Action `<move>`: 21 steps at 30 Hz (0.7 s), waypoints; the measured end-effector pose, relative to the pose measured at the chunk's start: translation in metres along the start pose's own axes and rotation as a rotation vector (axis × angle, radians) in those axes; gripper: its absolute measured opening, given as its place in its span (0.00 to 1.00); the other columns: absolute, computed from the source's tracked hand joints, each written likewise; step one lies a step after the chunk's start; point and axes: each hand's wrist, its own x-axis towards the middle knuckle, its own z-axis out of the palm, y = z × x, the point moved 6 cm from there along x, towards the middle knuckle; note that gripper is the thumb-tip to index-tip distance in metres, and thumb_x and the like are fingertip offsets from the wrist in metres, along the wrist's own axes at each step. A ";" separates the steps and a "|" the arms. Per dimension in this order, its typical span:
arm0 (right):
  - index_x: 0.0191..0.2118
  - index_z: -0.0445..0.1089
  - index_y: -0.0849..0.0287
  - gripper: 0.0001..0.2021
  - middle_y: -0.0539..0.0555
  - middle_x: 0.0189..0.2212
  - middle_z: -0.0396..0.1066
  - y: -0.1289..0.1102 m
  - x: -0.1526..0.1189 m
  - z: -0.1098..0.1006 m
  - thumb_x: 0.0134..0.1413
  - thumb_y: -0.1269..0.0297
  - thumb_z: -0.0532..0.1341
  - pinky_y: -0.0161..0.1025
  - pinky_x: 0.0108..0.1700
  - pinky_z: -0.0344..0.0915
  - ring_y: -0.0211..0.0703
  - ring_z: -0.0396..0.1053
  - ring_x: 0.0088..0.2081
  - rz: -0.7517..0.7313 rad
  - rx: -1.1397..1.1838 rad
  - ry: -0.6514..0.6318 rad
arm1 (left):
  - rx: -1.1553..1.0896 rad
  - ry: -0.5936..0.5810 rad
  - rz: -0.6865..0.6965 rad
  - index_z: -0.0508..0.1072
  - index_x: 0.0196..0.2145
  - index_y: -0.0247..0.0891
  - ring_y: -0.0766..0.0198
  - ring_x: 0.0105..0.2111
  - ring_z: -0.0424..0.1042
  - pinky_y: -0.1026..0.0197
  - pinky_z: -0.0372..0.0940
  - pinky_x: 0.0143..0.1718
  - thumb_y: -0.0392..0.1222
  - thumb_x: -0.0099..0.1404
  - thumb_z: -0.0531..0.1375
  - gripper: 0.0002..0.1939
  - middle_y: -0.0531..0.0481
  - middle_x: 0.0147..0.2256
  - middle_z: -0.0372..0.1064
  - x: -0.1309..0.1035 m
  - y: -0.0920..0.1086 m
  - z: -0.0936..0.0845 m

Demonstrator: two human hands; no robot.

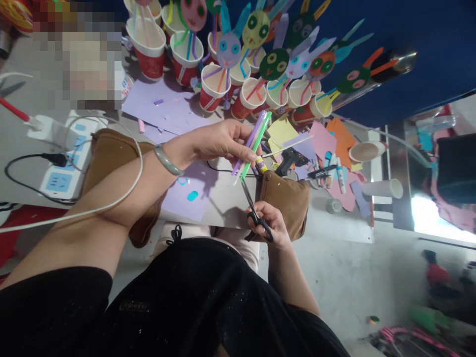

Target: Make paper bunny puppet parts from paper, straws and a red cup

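My left hand [226, 141], with a jade-coloured bangle at the wrist, pinches a small bundle of plastic drinking straws [257, 141], green and purple, above the table. In my right hand [271, 220] is a pair of black-handled scissors [249, 193]. Their blades point up to the lower end of the green straw; whether they touch it I cannot tell. Close behind the straws are a small yellow-labelled tube [261, 165] and a black glue gun [290, 159]. Purple paper [193, 208] with a blue cut-out [192, 196] lies under my left forearm.
Red and white paper cups [211, 96] with paper rabbit faces on straws line the back. Coloured paper scraps [323, 139], a marker [340, 178] and a tape roll [333, 206] lie right. A power strip [61, 171] stands left, its white cable [139, 173] crossing my forearm. Brown cloth [293, 203] drapes the front edge.
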 end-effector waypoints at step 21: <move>0.41 0.79 0.58 0.26 0.45 0.19 0.65 0.006 -0.005 -0.006 0.41 0.47 0.80 0.31 0.22 0.53 0.32 0.55 0.20 0.019 0.035 0.123 | -0.043 -0.029 -0.020 0.81 0.34 0.32 0.71 0.26 0.74 0.67 0.66 0.27 0.38 0.52 0.80 0.15 0.49 0.30 0.78 0.001 -0.003 0.002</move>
